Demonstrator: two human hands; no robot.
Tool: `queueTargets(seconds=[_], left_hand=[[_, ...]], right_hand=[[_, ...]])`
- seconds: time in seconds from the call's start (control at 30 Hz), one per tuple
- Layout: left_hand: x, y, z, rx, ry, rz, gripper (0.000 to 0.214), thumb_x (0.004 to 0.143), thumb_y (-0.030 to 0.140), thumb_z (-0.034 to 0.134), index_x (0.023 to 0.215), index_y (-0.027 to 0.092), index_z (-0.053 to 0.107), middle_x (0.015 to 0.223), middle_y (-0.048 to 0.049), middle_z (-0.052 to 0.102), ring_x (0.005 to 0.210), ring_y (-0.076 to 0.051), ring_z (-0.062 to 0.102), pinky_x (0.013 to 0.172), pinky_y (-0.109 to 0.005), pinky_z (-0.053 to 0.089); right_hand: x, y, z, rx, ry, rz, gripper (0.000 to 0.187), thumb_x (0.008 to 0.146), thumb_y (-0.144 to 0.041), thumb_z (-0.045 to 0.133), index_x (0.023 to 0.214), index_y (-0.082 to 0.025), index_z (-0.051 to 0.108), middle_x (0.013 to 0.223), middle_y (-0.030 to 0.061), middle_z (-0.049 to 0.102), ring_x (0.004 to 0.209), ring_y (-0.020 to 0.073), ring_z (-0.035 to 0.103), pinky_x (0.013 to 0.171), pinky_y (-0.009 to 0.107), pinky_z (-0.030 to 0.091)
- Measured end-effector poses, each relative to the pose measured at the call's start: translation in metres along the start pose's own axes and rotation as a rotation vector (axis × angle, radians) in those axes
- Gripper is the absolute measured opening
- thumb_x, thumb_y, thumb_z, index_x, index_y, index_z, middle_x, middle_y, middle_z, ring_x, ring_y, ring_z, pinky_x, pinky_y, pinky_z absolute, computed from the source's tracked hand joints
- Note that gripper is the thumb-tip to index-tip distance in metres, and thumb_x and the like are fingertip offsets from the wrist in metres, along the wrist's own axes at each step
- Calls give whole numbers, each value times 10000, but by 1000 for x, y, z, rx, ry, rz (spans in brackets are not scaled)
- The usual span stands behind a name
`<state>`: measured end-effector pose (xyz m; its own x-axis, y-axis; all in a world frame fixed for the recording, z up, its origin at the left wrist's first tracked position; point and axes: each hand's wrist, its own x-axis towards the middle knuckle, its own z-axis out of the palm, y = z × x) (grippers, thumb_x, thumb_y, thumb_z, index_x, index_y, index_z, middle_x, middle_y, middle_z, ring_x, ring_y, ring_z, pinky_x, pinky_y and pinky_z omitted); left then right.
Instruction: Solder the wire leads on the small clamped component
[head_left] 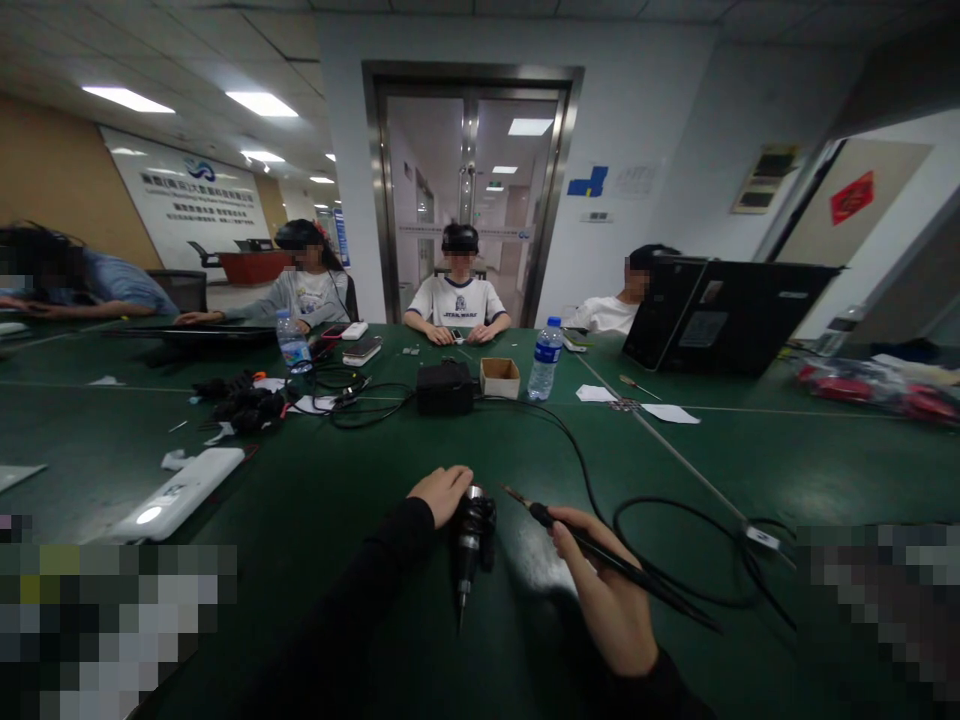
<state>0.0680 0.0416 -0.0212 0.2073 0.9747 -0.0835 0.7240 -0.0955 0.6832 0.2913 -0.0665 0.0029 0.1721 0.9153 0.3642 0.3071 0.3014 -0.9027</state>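
Observation:
My right hand (604, 590) is closed around a black soldering iron (570, 535), held like a pen, with its thin tip pointing up and to the left. The iron's black cord (660, 510) loops over the green table (315, 500) and runs back to a black box (445, 388). My left hand (442, 493), in a black sleeve, rests with curled fingers on the top end of a black and metal cylindrical tool (469, 545) that lies on the table between my hands. What the fingers grip is partly hidden.
A white power strip (184, 492) lies at left, near a heap of black cables (244, 405). A small cardboard box (500, 378), two water bottles (545, 360), an open laptop (720, 315) and paper scraps sit farther back. Several people sit along the far side.

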Motion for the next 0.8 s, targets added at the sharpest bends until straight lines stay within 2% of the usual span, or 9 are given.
queueTargets(seconds=[0.13, 0.23, 0.33, 0.43, 0.6, 0.8], left_hand=[[-2, 5, 6, 5, -30, 50, 381, 904, 428, 317, 969, 254, 649, 1048, -34, 689, 1051, -199, 588, 927, -287, 406], [-5, 3, 4, -59, 14, 14, 314, 884, 422, 356, 935, 253, 616, 1003, -12, 683, 967, -179, 603, 849, -259, 425], [-5, -6, 6, -164, 48, -18, 254, 853, 422, 418, 951, 249, 577, 868, 11, 673, 829, -166, 610, 760, -256, 436], [1, -15, 12, -317, 77, 10, 230, 823, 384, 472, 978, 229, 541, 784, 11, 662, 745, -162, 605, 708, -263, 441], [11, -19, 21, -481, 107, 58, 245, 790, 292, 504, 1021, 211, 520, 740, 14, 650, 700, -151, 599, 681, -256, 437], [12, -22, 23, -518, 177, 90, 329, 793, 256, 495, 1105, 191, 577, 733, 13, 610, 713, -146, 577, 702, -253, 434]], right_hand=[[-1, -1, 3, -11, -7, 8, 306, 823, -472, 605, 950, -213, 709, 938, 81, 712, 824, 236, 664, 693, 338, 560], [-3, 3, 5, 3, -29, 9, 298, 843, -464, 588, 961, -217, 707, 961, 81, 707, 808, 224, 663, 675, 320, 557], [-5, 6, 8, 15, -60, -6, 260, 867, -423, 578, 987, -225, 698, 997, 77, 695, 822, 214, 662, 699, 313, 554], [-4, 4, 12, 0, -85, -49, 240, 878, -404, 567, 989, -232, 693, 1002, 76, 689, 862, 225, 657, 727, 323, 548], [5, -5, 18, -65, -101, -186, 187, 899, -339, 551, 964, -237, 694, 967, 60, 692, 922, 217, 645, 853, 340, 508], [11, -6, 24, -93, -96, -309, 161, 904, -286, 541, 953, -222, 680, 927, 65, 689, 895, 214, 645, 820, 332, 504]])
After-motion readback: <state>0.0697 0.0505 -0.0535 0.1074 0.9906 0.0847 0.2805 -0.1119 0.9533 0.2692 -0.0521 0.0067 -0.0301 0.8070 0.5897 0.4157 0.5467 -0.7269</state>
